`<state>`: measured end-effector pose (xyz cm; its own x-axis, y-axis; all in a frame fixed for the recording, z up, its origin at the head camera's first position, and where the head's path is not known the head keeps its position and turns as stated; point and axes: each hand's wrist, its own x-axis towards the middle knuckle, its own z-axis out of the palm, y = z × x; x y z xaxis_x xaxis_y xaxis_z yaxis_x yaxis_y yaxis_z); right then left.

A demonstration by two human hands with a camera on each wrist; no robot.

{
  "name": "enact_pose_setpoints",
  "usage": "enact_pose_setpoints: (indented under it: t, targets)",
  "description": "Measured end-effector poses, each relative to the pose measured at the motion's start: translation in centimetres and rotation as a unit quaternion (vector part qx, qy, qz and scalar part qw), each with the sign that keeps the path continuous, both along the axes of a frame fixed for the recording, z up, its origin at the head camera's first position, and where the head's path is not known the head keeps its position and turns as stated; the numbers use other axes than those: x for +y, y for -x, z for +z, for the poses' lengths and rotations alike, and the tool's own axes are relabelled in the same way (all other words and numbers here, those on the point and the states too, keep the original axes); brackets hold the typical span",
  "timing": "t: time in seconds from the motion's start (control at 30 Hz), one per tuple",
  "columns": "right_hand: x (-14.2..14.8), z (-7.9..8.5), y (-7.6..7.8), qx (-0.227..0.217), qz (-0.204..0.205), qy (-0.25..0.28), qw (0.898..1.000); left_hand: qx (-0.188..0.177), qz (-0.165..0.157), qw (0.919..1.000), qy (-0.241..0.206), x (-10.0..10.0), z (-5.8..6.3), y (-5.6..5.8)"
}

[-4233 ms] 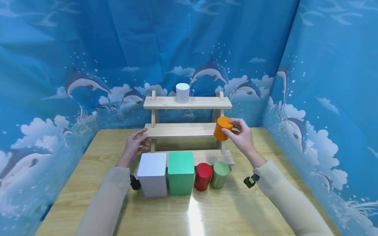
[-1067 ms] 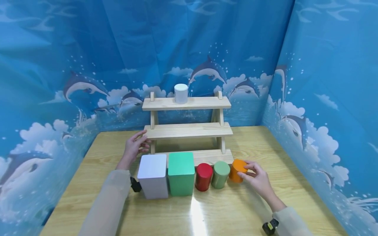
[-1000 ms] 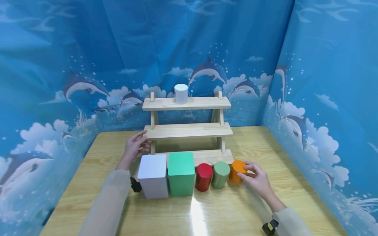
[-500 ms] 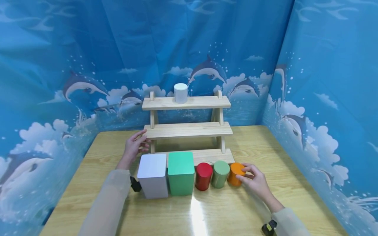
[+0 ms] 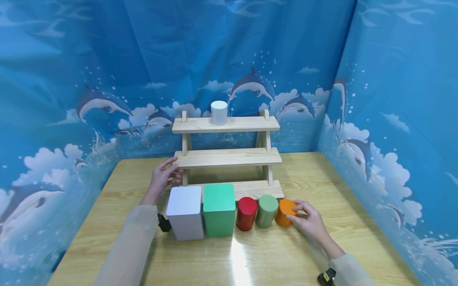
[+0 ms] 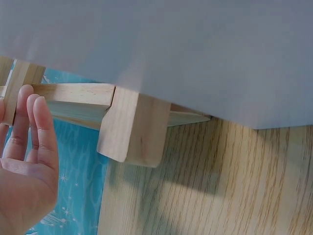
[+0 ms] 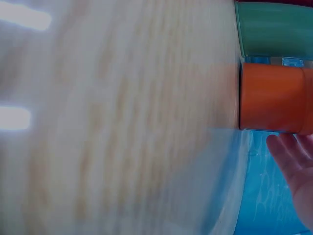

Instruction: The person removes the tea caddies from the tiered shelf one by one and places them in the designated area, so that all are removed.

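An orange cylinder [image 5: 285,213] stands upright on the table at the right end of a row. My right hand [image 5: 310,221] is at its right side, fingertips touching it and thumb near its front. In the right wrist view the fingers [image 7: 281,149] lie fairly straight along the cylinder's side [image 7: 274,98]. A light green cylinder [image 5: 267,211] stands just left of it, beside a red cylinder [image 5: 246,214]. My left hand [image 5: 162,178] has loosely extended fingers at the left end of a three-tier wooden shelf [image 5: 229,157]; its fingertips meet the middle tier.
A white cylinder [image 5: 219,113] stands on the top tier. A green box [image 5: 219,210] and a white box [image 5: 185,213] continue the row to the left, hiding part of the bottom tier. Behind the wooden table [image 5: 200,262] hang blue dolphin-print curtains [image 5: 171,51].
The orange cylinder has come down from beside the middle tier to the table at the row's right end, then slid slightly left and nearer with my right hand. My left hand stays put.
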<state>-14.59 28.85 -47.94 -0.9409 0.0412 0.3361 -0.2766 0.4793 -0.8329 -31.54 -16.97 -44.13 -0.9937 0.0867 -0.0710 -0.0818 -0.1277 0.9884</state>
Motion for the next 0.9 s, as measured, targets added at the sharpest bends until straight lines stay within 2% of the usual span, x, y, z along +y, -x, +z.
enact_pose_setpoints:
  t: [0.23,0.4,0.63,0.77,0.9]
  targets:
    - [2.4,-3.0,1.3,-0.021,0.000,-0.014,1.000,-0.003,0.003,1.0000,-0.008,-0.1,-0.2,0.2]
    - [2.7,-2.9,1.2,-0.002,0.007,-0.010,1.000,-0.004,0.003,1.0000,-0.006,-0.1,-0.2,0.2]
    - [2.7,-2.1,1.2,0.030,0.021,-0.003,0.999,0.000,0.002,1.0000,0.004,0.0,0.0,0.1]
    - [1.9,-0.5,0.7,0.044,0.019,-0.010,0.999,0.000,0.005,1.0000,0.006,0.0,-0.2,0.2]
    - [1.2,0.7,0.4,0.059,0.020,-0.029,0.998,-0.001,0.014,0.9999,0.004,-0.1,-0.9,0.7]
